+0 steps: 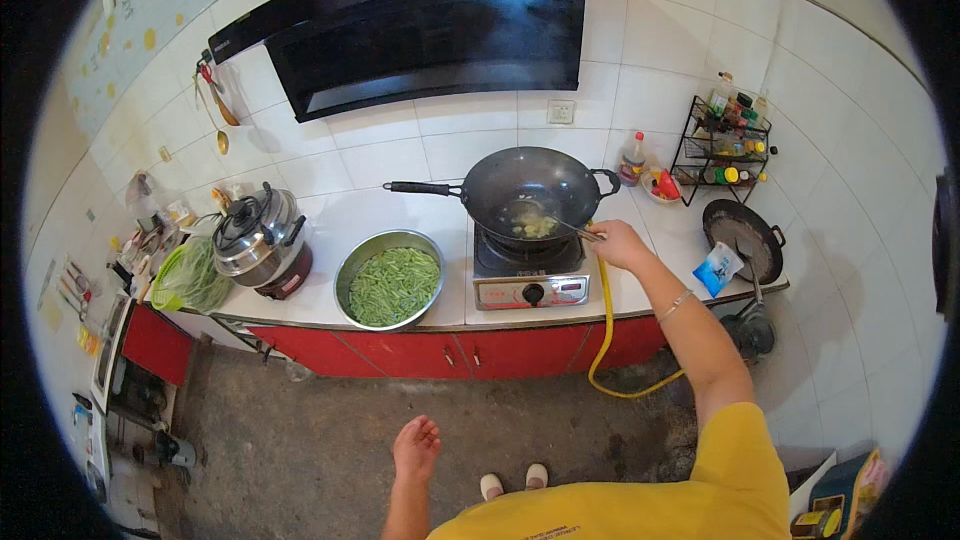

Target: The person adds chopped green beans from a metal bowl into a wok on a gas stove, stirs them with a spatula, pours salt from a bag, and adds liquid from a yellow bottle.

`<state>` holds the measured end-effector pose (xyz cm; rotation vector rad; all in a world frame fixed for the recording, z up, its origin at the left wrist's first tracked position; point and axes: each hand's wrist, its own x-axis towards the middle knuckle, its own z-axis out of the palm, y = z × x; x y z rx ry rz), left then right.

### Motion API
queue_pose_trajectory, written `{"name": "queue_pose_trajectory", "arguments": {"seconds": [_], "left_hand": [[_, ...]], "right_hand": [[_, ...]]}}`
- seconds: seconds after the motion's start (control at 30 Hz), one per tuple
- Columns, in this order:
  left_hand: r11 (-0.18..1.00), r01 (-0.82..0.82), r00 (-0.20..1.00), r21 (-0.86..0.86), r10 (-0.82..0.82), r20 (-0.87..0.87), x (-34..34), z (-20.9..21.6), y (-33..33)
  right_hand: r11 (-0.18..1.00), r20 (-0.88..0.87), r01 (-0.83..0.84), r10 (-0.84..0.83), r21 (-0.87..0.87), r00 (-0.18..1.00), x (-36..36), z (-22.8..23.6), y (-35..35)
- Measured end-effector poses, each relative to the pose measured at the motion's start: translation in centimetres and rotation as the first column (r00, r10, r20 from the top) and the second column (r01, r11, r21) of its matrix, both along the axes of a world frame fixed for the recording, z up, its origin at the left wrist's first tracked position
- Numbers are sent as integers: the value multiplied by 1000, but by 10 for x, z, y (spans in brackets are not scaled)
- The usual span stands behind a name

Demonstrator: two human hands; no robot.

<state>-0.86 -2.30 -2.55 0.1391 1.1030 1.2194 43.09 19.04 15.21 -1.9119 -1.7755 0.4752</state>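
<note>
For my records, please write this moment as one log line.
right hand: holds utensil in wok; left hand: nothing visible held; wok: on stove; greens: in bowl

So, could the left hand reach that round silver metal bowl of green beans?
Probably yes: the left hand looks empty, and nothing seems to block its way to the bowl on the white counter.

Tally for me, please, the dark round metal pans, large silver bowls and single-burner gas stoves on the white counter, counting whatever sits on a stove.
Dark round metal pans: 2, a long-handled wok and another pan at right
Large silver bowls: 1, holding green bean pieces
Single-burner gas stoves: 1
Total: 4
</note>
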Motion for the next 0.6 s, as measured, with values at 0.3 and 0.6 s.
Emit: {"name": "queue_pose_trajectory", "arguments": {"seconds": [0.3, 0.6], "left_hand": [[998, 52, 998, 24, -52, 26, 17, -3, 12], [1000, -14, 1000, 3, 14, -2, -4, -13, 3]], "right_hand": [[983, 88, 6, -22, 185, 996, 7, -27, -5], [973, -96, 188, -176, 131, 980, 27, -54, 42]]}}
